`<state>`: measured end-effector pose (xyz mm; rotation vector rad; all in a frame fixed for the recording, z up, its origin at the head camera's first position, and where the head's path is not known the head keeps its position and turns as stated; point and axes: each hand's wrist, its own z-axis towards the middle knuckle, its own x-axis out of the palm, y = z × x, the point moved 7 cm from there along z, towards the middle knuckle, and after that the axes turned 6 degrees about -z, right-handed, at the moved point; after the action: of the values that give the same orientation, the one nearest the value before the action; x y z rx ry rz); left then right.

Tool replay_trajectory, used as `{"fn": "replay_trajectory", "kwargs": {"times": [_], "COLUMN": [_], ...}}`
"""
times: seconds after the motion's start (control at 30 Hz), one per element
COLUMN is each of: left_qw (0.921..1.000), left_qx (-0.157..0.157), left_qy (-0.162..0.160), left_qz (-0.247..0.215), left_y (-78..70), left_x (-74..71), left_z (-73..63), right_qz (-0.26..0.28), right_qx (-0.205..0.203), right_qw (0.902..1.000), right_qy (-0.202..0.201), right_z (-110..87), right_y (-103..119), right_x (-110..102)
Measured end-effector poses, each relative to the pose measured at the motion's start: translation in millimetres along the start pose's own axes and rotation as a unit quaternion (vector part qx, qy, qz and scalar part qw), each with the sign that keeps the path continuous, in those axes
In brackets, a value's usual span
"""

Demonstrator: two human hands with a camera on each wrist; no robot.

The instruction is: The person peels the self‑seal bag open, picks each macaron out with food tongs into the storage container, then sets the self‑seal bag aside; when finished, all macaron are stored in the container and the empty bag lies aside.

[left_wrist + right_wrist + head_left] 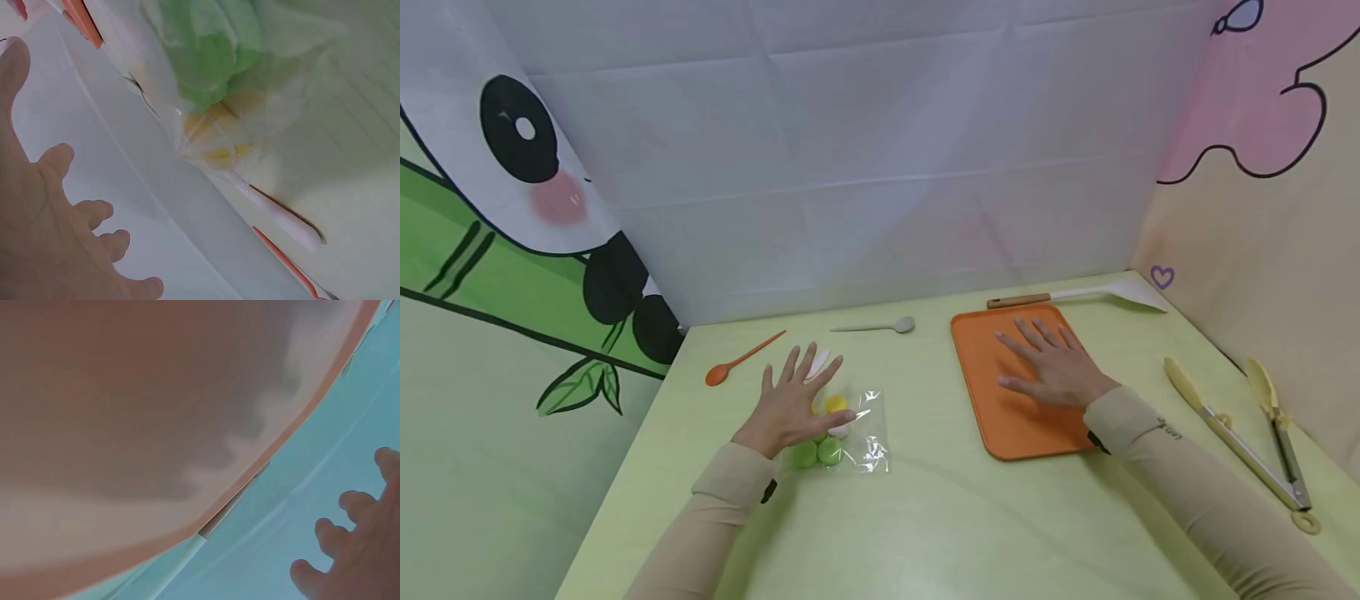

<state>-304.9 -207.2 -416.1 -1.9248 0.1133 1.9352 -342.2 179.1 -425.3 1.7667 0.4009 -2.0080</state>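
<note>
My left hand (786, 412) is spread with straight fingers over a clear plastic bag (872, 433), holding nothing. Inside the bag are green discs (830, 451), a yellow one (835, 403) and a white one, partly covered by the hand. In the left wrist view the green pieces (206, 56) show through the plastic, away from the fingers. Over on the right, my right hand (1056, 367) hovers with fingers apart above an orange tray (996, 408) with a low rim. The right wrist view shows the hand's shadow on the tray (125, 515), and the fingers raised off it.
An orange spoon (718, 374) and a grey spoon (902, 324) lie at the back left, with a white piece (818, 363) beyond my left fingers. Behind the tray lies a wooden-handled spatula (1022, 301). Yellow-tipped tongs (1255, 457) lie at the right edge. Cloth walls stand behind and beside.
</note>
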Motion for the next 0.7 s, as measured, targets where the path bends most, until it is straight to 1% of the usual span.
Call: {"fn": "replay_trajectory", "kwargs": {"times": [0.1,0.2,0.27,0.37,0.47,0.53,0.7], "left_qw": [1.0,0.9999,0.9994,0.9979,0.9959,0.9954,0.9948], "left_qx": [0.002,0.013,0.027,0.044,0.06,0.062,0.069], "left_qy": [-0.001,-0.008,-0.01,-0.004,0.003,0.008,0.016], "left_qz": [-0.001,-0.008,-0.02,-0.048,-0.067,-0.073,-0.073], "left_y": [1.7,1.5,0.8,-1.1,-2.9,-2.7,-0.5], "left_x": [0.9,0.7,0.8,0.9,0.9,1.2,1.6], "left_z": [-2.1,-3.8,-6.4,-10.7,-15.7,-19.3,-28.9], "right_qz": [0.009,0.024,0.036,0.054,0.065,0.074,0.086], "right_qx": [0.002,0.004,0.001,-0.012,-0.027,-0.041,-0.066], "right_qw": [0.9999,0.9995,0.9991,0.9983,0.9975,0.9964,0.9939], "right_qy": [0.01,0.021,0.025,0.016,0.004,-0.004,-0.019], "right_z": [-0.7,-0.2,1.3,4.8,7.6,9.5,16.0], "right_y": [1,2,5,13,27,39,79], "right_x": [1,3,5,3,-3,-6,-9]}}
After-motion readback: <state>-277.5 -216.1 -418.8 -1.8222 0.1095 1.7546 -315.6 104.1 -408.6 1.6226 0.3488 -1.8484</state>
